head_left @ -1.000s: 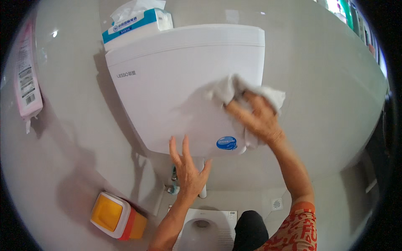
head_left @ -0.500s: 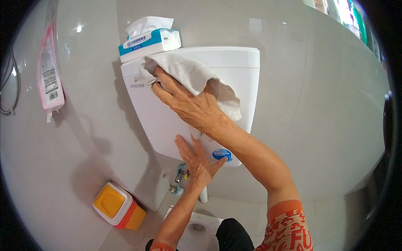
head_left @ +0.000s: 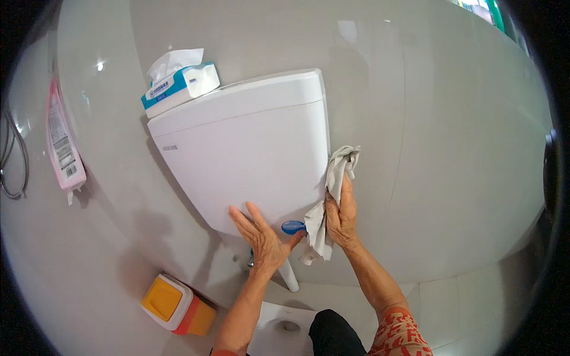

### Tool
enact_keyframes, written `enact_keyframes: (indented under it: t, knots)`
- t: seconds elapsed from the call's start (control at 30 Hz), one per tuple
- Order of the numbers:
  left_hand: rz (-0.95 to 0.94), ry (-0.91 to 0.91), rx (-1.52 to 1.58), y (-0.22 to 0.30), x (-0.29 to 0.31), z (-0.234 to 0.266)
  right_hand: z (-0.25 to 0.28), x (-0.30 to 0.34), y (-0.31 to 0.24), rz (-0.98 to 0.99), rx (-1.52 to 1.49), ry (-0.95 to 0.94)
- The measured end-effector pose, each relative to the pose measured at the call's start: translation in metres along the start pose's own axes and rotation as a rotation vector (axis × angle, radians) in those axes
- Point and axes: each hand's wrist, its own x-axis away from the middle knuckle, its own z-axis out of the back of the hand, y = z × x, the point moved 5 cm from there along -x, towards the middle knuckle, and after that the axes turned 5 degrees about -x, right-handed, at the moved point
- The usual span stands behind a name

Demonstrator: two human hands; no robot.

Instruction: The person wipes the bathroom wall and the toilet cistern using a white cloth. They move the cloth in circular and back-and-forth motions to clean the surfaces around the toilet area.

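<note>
A white toilet cistern point(head_left: 249, 148) hangs on the grey wall in front of me. My right hand point(head_left: 342, 216) grips a pale grey cloth point(head_left: 341, 166) against the cistern's right side; part of the cloth hangs below the hand. My left hand point(head_left: 264, 240) rests with fingers spread on the lower front of the cistern, its thumb pointing toward a blue oval piece point(head_left: 293, 228) near the bottom edge. The thumb tip and the cloth's lower end are close to that blue piece. A pack of tissues point(head_left: 181, 86) sits on the cistern's top left.
A pink bottle point(head_left: 64, 139) hangs upside down on the left wall, beside a shower hose point(head_left: 15, 160). Below left stands a white, orange and yellow bin point(head_left: 172, 305). A white pipe point(head_left: 288, 276) runs down from the cistern toward a squat toilet point(head_left: 279, 329) on the floor.
My right hand has moved with the cloth from the upper front of the cistern down to its right side. My left hand stays at the lower front. The view has shifted.
</note>
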Motion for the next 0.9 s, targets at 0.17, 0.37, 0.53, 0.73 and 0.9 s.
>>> enact_keyframes:
  t: [0.17,0.37,0.53,0.73,0.9]
  knots:
    - [0.053,-0.008,-0.041,-0.006,-0.001,-0.004,-0.001,-0.063,0.001,-0.112,-0.165,-0.084]
    - [0.039,0.021,-0.006,0.002,-0.001,-0.01,-0.001,-0.133,-0.01,-0.124,-0.314,-0.116]
    - [0.056,0.03,-0.016,0.0,-0.001,-0.007,-0.004,-0.09,0.0,-0.128,-0.253,-0.126]
    - [0.049,0.049,-0.033,0.0,-0.001,-0.007,-0.007,0.007,0.029,-0.311,-0.285,-0.152]
    - [0.044,0.027,-0.046,-0.005,-0.002,-0.012,-0.012,0.082,0.032,-0.392,-0.257,-0.086]
